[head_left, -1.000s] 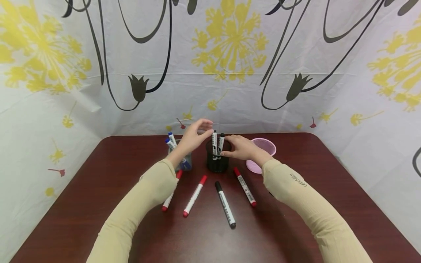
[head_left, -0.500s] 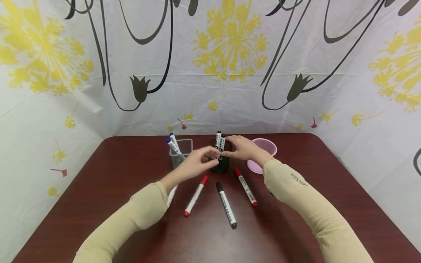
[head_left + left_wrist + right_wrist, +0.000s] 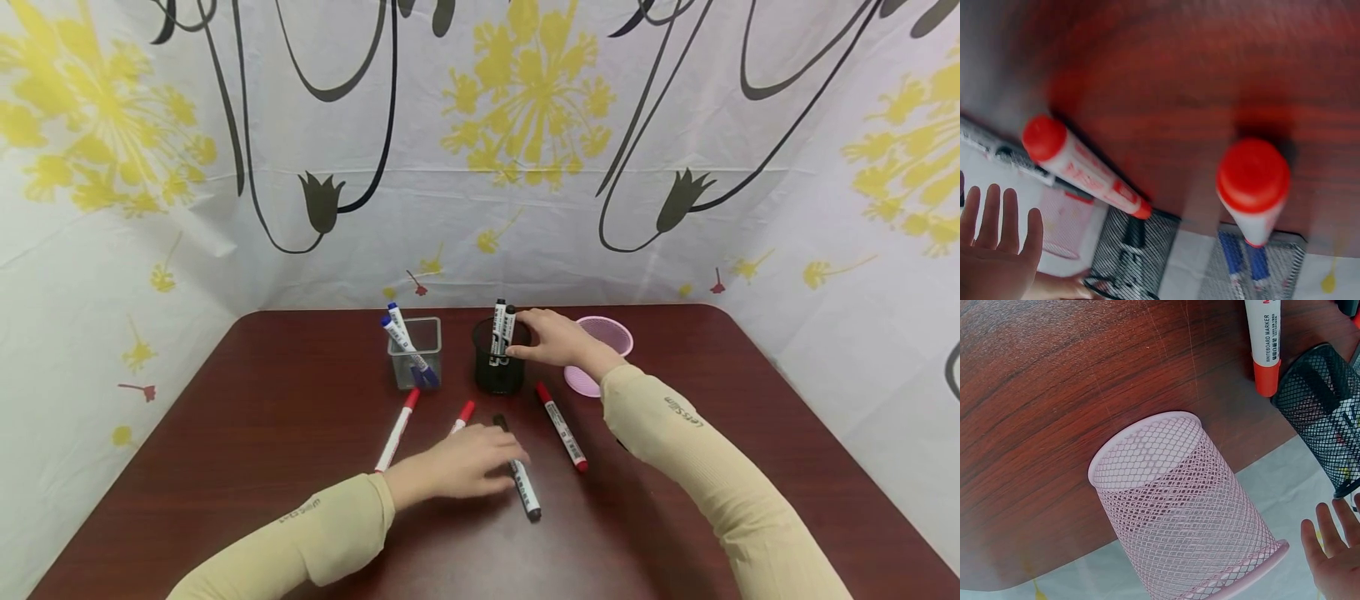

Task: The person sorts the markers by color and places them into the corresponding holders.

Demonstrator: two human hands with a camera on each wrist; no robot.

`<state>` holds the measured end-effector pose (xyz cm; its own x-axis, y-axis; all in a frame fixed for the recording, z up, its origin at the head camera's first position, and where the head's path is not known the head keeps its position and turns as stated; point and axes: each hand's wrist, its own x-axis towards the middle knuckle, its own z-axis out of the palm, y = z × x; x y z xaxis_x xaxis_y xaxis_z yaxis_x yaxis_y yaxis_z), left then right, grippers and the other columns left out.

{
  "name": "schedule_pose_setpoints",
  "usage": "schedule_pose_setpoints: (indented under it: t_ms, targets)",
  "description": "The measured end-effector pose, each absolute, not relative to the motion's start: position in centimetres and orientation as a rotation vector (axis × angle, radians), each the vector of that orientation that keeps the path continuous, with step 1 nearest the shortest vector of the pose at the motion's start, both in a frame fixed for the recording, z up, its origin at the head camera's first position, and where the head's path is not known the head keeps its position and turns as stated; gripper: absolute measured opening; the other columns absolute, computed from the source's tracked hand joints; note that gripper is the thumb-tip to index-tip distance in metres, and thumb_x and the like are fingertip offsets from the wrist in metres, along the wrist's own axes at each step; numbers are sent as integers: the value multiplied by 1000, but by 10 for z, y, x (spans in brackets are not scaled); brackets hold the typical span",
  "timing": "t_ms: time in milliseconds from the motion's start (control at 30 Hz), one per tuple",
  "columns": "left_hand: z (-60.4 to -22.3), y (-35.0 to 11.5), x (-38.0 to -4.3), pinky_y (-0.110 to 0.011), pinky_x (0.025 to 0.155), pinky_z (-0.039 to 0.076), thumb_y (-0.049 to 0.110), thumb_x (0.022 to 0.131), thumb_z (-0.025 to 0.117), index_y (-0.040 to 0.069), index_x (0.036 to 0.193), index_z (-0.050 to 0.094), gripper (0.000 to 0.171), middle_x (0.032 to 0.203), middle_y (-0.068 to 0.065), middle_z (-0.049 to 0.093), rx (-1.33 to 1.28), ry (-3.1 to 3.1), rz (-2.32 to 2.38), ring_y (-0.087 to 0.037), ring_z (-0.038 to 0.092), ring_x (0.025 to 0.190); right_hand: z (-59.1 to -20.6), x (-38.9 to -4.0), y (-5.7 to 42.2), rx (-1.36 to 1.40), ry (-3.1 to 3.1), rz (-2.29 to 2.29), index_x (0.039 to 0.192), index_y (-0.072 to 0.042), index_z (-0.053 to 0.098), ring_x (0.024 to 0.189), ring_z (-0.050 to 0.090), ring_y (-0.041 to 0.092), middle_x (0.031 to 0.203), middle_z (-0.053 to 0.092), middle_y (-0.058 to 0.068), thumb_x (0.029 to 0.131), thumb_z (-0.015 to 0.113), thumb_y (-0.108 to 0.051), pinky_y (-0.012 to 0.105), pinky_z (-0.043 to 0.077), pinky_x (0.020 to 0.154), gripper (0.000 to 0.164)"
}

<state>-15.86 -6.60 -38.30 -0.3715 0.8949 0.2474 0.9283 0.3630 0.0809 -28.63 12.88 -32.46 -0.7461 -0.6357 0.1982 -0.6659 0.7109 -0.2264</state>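
One wide white cloth (image 3: 555,267) printed with yellow seed heads and dark flower stems hangs beyond all the fingers. Below them spreads a glossy red-brown wooden table (image 3: 600,550). Two cream sleeves (image 3: 660,450), lettered near the wrists, reach out over it.

I see the left hand (image 3: 465,462) held low, palm down, its fingers straight and slightly spread, holding nothing. The right hand (image 3: 555,337) is at the rim of a round black mesh cup (image 3: 491,379), fingers straight and a little apart at the far side, thumb at the near side; how firmly it presses I cannot tell.

A round pink mesh cup (image 3: 1179,519) stands just right of the right fingers, partly behind that wrist. Off to the left, beyond the left fingers, is a square grey mesh box (image 3: 402,373) with two blue-capped white markers (image 3: 401,335) leaning inside.

Two black-capped white markers (image 3: 497,329) stand in the black cup, close to the right thumb. Three red-capped white markers (image 3: 562,429) lie on the wood: one left of the left hand, one partly hidden behind it, one nearer the person than the right thumb. Right under the left fingertips lies a loose white marker with black ends (image 3: 527,493); whether they touch it I cannot tell.
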Motion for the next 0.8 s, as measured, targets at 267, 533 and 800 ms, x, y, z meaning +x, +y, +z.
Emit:
schedule_pose_setpoints:
  t_ms: [267, 533, 800]
  targets:
    - [-394, -56, -143, -27, 86, 37, 26, 78, 65, 20, 111, 58, 34, 109, 7, 54, -1744, -2353, -21, -10, 47, 103, -323, -286, 128, 1028, -2866, 363, 124, 1, 46, 115, 40, 30, 124, 46, 17, 80, 59, -46, 43, 31, 93, 66]
    - [-404, -51, -141, -27, 83, 37, 19, 76, 63, 23, 107, 61, 31, 102, 10, 56, -1714, -2234, 60, -9, 47, 98, -320, -285, 128, 1002, -2879, 390, 125, 0, 46, 116, 39, 29, 125, 46, 16, 78, 61, -45, 43, 31, 93, 66]
    - [-404, -47, -136, -24, 73, 38, 19, 75, 63, 23, 95, 62, 21, 87, 10, 53, -1732, -2204, 156, -9, 47, 84, -322, -284, 127, 1008, -2883, 387, 125, -1, 47, 115, 40, 28, 125, 46, 15, 78, 60, -46, 42, 32, 93, 66]
